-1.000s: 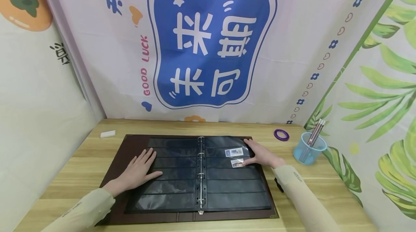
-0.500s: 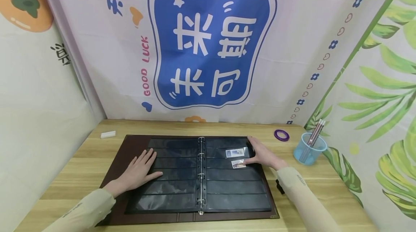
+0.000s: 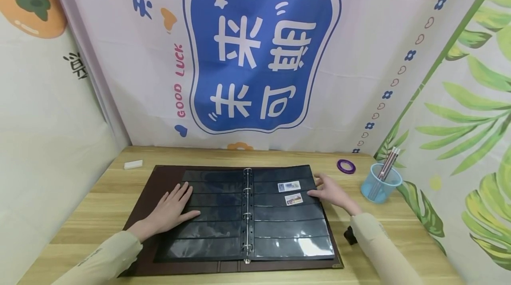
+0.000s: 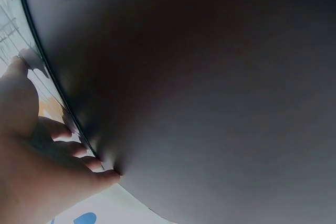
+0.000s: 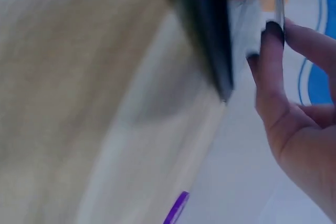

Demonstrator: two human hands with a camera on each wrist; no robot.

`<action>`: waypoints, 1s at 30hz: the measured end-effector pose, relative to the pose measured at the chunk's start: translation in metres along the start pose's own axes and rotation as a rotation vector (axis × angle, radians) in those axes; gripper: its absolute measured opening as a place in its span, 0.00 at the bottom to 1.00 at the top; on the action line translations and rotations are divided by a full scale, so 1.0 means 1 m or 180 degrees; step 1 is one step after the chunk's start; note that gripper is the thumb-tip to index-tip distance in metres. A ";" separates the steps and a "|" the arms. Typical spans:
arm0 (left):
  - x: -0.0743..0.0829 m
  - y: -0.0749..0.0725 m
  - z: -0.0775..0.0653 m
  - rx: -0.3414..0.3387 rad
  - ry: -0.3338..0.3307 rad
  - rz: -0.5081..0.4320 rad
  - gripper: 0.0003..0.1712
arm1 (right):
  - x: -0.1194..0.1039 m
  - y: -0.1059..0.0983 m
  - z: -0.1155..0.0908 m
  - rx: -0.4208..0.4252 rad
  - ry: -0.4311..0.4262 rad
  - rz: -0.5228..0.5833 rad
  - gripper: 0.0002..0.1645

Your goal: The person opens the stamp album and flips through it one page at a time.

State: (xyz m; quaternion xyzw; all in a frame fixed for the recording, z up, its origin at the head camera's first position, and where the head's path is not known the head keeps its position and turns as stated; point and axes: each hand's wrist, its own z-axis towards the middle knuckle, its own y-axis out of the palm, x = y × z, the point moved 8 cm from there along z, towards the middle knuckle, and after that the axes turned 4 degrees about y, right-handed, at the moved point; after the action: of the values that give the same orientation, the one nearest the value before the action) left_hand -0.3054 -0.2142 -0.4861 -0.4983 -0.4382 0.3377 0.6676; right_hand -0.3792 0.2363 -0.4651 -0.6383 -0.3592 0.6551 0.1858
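Note:
A dark red ring-binder stamp album (image 3: 145, 194) lies spread out on the wooden table. Its black left page (image 3: 217, 227) and right page (image 3: 289, 228) have clear strip pockets, joined by metal rings (image 3: 247, 216). Two stamps (image 3: 289, 186) sit in the upper pockets of the right page. My left hand (image 3: 167, 212) rests with fingers spread across the left page and cover. At the right page's outer edge, my right hand (image 3: 331, 191) pinches the page between thumb and fingers; the right wrist view shows the thin page edge between the fingertips (image 5: 273, 30).
A white eraser-like block (image 3: 133, 164) lies at the back left. Toward the back right are a purple tape roll (image 3: 345, 166) and a blue cup (image 3: 380, 187) holding pencils (image 3: 387, 163). A small black object (image 3: 350, 235) sits beside the right forearm.
My right hand has shifted right, off the stamps to the page's outer edge, and the page edge has lifted slightly. Glare now shows on the lower right pocket. My left hand stays put.

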 end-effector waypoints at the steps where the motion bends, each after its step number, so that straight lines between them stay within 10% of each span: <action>1: 0.000 0.000 0.000 -0.0001 0.0000 0.0000 0.52 | 0.001 -0.001 -0.001 -0.0054 0.0057 0.0047 0.44; 12: 0.002 -0.005 -0.002 -0.0117 -0.0006 -0.0098 0.52 | -0.028 -0.017 -0.008 -0.0632 0.0111 0.0680 0.31; 30: -0.001 -0.002 0.000 -0.0073 0.0008 -0.0073 0.53 | -0.112 -0.050 -0.001 -0.0553 0.0024 0.0615 0.35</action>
State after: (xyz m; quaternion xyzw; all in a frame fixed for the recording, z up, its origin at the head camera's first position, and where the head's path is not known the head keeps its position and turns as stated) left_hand -0.3057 -0.2159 -0.4846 -0.5013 -0.4468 0.3244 0.6662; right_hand -0.3759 0.1916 -0.3507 -0.6861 -0.3508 0.6338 0.0672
